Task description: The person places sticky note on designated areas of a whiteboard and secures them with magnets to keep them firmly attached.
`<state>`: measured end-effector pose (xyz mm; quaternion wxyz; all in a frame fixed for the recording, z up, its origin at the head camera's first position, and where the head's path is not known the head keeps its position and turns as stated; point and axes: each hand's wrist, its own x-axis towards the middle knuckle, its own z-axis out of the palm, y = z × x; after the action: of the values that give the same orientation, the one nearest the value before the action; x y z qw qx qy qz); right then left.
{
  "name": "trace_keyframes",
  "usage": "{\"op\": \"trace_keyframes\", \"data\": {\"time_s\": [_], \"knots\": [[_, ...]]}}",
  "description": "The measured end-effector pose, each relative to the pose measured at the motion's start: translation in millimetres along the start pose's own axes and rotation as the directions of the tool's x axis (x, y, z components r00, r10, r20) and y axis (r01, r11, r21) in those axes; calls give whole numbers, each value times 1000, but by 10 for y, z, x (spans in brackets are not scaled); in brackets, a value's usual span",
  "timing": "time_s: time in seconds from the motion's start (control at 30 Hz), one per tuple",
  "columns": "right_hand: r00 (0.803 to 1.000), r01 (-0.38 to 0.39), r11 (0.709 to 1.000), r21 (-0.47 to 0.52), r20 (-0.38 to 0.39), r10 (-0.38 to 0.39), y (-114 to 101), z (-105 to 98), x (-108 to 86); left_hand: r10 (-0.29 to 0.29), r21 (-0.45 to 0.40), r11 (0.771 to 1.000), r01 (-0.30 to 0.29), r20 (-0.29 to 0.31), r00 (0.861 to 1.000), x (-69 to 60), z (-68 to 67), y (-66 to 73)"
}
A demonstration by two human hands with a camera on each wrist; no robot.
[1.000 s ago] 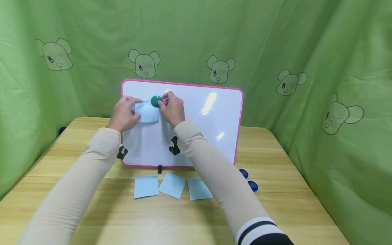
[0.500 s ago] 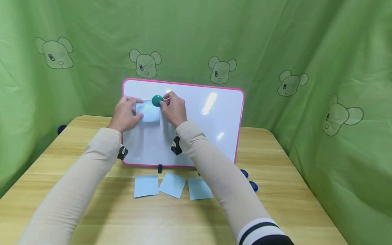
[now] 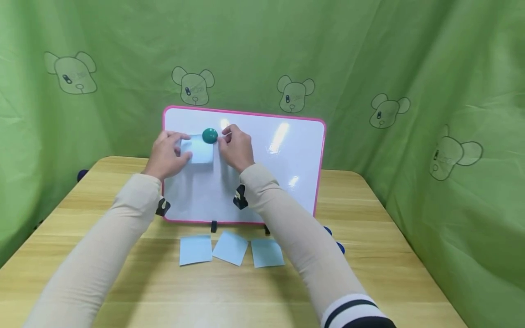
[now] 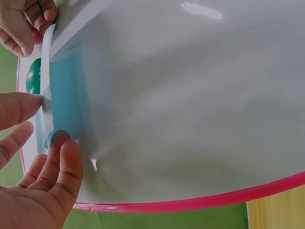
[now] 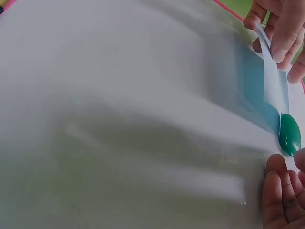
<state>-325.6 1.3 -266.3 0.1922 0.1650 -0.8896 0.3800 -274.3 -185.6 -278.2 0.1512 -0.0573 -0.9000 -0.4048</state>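
A light-blue sticky note [image 3: 198, 151] lies against the upper left of the whiteboard [image 3: 262, 182], its lower edge lifted off the surface in both wrist views. A round green magnet [image 3: 210, 135] sits on the note's upper right corner. My left hand [image 3: 166, 154] holds the note's left side between thumb and fingers, also visible in the right wrist view. Just right of the magnet is my right hand [image 3: 236, 148], fingers loosely bent with nothing in them; a narrow gap separates its fingertips from the magnet [image 5: 289, 134].
Three more blue notes, among them a tilted middle one [image 3: 230, 248], lie on the wooden table [image 3: 246, 296] before the board. Blue magnets [image 3: 341, 248] are partly hidden behind the right forearm. Black feet [image 3: 214, 226] support the pink-framed board. Green curtain [image 3: 344, 54] surrounds the table.
My right hand has let go of the green magnet and drawn slightly right. The magnet stays on the note's corner, and my left hand keeps its place on the note.
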Motion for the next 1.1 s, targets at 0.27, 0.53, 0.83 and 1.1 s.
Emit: {"op": "trace_keyframes", "data": {"time_s": [0.27,0.53,0.83,1.1], "knots": [[1000,-2,1000,-18,3,2,77,-100,-59,27,-1,1000,-27,-23,999,-44,18,14],[1000,-20,1000,-17,14,20,219,-206,-142,33,0,999,-33,-23,999,-112,-3,42],[1000,-4,1000,-5,-13,4,386,-329,-251,41,2,999,-41,-33,999,-166,0,-2],[999,-13,1000,3,-30,13,548,-420,-354,33,-1,999,-33,-32,999,-215,7,-39]]}}
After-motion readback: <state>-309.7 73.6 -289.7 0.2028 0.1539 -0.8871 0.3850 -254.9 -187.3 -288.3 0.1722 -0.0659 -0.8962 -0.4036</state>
